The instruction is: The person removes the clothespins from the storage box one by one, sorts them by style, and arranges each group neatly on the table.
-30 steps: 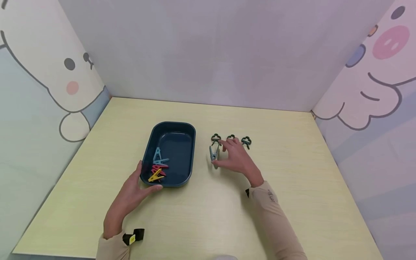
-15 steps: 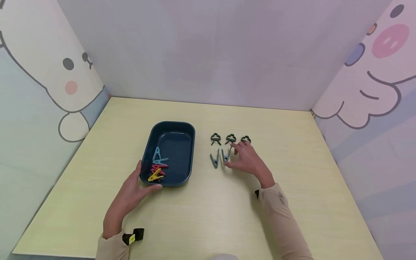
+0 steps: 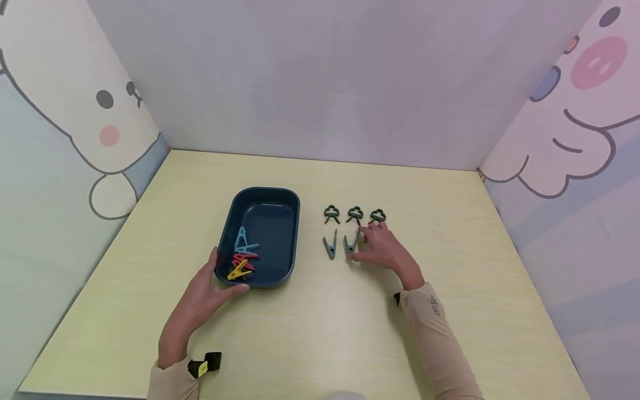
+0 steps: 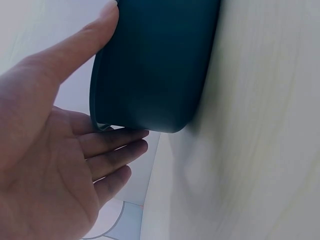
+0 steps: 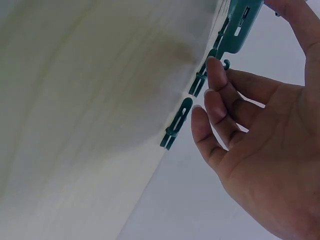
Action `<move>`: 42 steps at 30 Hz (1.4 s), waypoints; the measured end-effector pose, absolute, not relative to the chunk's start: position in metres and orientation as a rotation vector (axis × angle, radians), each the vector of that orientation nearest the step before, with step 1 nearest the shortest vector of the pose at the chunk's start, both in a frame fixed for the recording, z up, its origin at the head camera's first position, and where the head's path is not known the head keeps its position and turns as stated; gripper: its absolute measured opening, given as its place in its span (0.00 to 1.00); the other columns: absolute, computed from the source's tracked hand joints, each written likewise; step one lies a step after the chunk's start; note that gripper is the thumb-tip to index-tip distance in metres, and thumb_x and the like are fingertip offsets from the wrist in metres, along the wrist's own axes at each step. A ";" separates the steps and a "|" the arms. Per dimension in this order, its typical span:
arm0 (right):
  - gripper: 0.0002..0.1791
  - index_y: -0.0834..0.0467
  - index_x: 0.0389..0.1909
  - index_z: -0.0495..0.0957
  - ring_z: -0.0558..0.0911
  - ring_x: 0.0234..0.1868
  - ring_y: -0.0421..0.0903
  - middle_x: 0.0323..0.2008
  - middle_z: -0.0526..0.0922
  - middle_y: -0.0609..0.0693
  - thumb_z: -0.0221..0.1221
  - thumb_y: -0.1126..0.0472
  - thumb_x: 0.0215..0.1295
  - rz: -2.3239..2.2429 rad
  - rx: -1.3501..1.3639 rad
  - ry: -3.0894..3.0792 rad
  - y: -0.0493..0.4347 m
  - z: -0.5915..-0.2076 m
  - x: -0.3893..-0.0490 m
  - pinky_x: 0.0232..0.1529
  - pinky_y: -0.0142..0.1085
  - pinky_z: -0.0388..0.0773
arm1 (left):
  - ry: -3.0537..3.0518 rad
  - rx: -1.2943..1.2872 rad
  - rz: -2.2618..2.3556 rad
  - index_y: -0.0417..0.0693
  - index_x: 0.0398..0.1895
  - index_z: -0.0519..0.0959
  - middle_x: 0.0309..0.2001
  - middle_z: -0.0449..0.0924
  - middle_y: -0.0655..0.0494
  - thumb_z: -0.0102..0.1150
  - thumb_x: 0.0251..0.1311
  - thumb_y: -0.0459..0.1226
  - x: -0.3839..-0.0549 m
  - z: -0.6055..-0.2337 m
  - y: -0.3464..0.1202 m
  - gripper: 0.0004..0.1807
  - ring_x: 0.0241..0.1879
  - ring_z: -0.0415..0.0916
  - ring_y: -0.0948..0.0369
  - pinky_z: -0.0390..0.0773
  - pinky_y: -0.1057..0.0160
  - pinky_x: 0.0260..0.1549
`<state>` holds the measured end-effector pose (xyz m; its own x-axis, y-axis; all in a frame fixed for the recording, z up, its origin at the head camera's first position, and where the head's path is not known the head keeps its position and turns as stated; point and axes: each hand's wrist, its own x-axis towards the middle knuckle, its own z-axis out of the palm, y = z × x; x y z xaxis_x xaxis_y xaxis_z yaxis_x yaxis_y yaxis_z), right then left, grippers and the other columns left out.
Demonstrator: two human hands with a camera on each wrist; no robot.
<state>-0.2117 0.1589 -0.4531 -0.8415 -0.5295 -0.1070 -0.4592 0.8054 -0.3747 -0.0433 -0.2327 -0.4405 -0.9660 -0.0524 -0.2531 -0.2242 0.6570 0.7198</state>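
Note:
In the head view, my left hand [image 3: 200, 297] rests at the near left corner of a dark blue tray [image 3: 295, 244]. Its thumb touches the near wall, while its fingers lie straight along the left side, as the left wrist view also shows. Inside the tray are light blue clothespins [image 3: 245, 247], red clothespins [image 3: 243, 260] and a yellow clothespin [image 3: 238, 271]. My right hand [image 3: 384, 249] pinches a grey-green clothespin [image 3: 348, 245] between thumb and index finger on the table. Another grey-green clothespin [image 3: 330, 248] lies just left of it.
Three dark green clips stand in a row behind the grey-green pair: a left clip [image 3: 331, 213], a middle clip [image 3: 355, 213] and a right clip [image 3: 378, 215], the last partly behind the right fingers. Walls enclose the pale wooden table [image 3: 310, 339] at the back and sides.
My right hand has let go of the first grey-green clothespin and moved right to the second. That second clothespin has shifted slightly right and nearer. My left hand stays at the tray.

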 end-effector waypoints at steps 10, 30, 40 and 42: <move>0.46 0.70 0.67 0.72 0.68 0.47 0.60 0.37 0.77 0.54 0.73 0.42 0.59 -0.424 -0.721 2.754 0.157 -0.455 -0.214 0.47 0.49 0.73 | 2.666 -0.228 1.205 0.37 0.83 0.31 0.81 0.38 0.30 0.71 0.62 0.56 -0.043 -0.441 -0.233 0.68 0.77 0.42 0.31 0.52 0.30 0.70; 0.51 0.72 0.74 0.65 0.69 0.51 0.60 0.41 0.79 0.57 0.71 0.41 0.62 -0.586 -0.766 2.809 0.157 -0.453 -0.207 0.55 0.53 0.71 | 2.678 -0.218 1.214 0.37 0.83 0.31 0.81 0.38 0.30 0.71 0.61 0.56 -0.041 -0.442 -0.234 0.68 0.78 0.42 0.31 0.52 0.30 0.70; 0.45 0.67 0.74 0.68 0.71 0.54 0.58 0.45 0.79 0.57 0.70 0.44 0.64 -0.948 -0.904 2.744 0.125 -0.441 -0.205 0.53 0.53 0.73 | 2.681 -0.213 1.208 0.37 0.83 0.31 0.81 0.38 0.31 0.71 0.62 0.57 -0.042 -0.442 -0.233 0.68 0.78 0.42 0.32 0.52 0.30 0.70; 0.44 0.65 0.74 0.68 0.72 0.54 0.57 0.45 0.79 0.58 0.70 0.44 0.64 -0.997 -0.934 2.720 0.116 -0.438 -0.205 0.49 0.50 0.75 | 2.679 -0.215 1.207 0.37 0.83 0.31 0.81 0.38 0.31 0.71 0.61 0.58 -0.042 -0.442 -0.233 0.68 0.78 0.42 0.32 0.52 0.30 0.70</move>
<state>-0.2050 0.1158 -0.4379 -0.8073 -0.5792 0.1133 -0.5151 0.5979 -0.6141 -0.0421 -0.2330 -0.4420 -0.9704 -0.0516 -0.2359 -0.2109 0.6572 0.7236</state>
